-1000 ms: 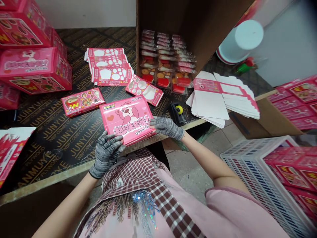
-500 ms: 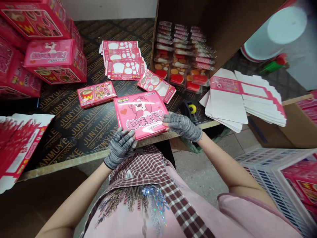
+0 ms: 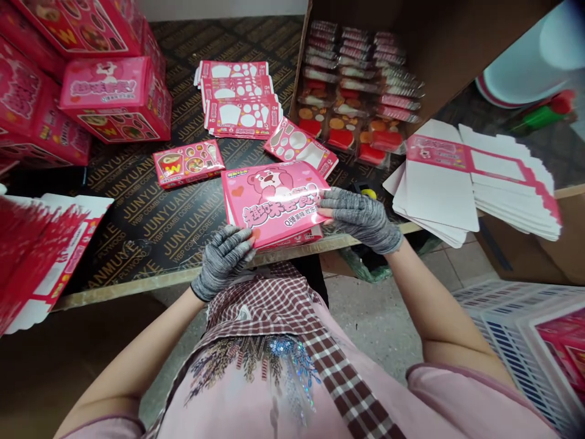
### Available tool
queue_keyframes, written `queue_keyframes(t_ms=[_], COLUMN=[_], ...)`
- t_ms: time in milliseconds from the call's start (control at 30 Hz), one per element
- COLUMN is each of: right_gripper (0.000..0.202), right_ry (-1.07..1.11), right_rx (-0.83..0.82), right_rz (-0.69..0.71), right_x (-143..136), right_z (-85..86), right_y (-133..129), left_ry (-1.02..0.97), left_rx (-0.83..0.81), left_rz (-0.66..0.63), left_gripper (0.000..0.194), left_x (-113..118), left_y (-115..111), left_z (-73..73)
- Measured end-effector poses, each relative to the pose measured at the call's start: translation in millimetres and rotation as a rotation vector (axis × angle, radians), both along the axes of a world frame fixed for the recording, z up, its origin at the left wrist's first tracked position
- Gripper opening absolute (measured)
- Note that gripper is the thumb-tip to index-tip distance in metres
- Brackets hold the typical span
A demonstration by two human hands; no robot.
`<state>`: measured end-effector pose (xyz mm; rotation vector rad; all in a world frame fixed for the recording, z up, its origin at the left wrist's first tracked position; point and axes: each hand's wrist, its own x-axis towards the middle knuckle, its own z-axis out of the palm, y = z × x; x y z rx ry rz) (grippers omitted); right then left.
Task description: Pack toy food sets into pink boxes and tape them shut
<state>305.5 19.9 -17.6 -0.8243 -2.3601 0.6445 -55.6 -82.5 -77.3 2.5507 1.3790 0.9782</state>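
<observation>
A pink flat carton (image 3: 278, 198) printed with a bear lies in front of me, on top of others like it at the table's front edge. My left hand (image 3: 225, 259), in a grey fingerless-tip glove, grips its lower left corner. On the right side, my right hand (image 3: 361, 218), gloved the same way, pinches the carton's edge. The carton bows upward a little, and its right side stands off the layer below. Just behind it lie a small filled pink box (image 3: 189, 163) and a pink window sleeve (image 3: 300, 146).
Window sleeves (image 3: 244, 116) lie stacked at the back. A cardboard box (image 3: 429, 55) holds rows of wrapped sweets (image 3: 351, 91). White-backed flat cartons (image 3: 439, 189) are at right, finished pink boxes (image 3: 116, 97) at left, and a white plastic basket (image 3: 507, 341) stands lower right.
The top carton's right side has lifted and bent, with my right hand now slightly farther right and gripping its edge. The whole view has shifted a little.
</observation>
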Motion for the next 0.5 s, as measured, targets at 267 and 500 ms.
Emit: queue_keyframes(t_ms=[267,500], right_gripper=[0.027,0.030], right_ry=[-0.047,-0.105], right_rx=[-0.019,0.033], right_rz=[0.117,-0.088], right_x=[-1.6,-18.9], right_z=[-19.3,-72.4], right_y=[-16.0,-48.4], left_ry=[-0.054,0.032], left_rx=[0.125,0.122], left_rz=[-0.036,-0.036], left_gripper=[0.021,0.028], left_x=[-9.7,8.0], left_y=[-13.5,-2.4], left_z=[-11.2,-14.2])
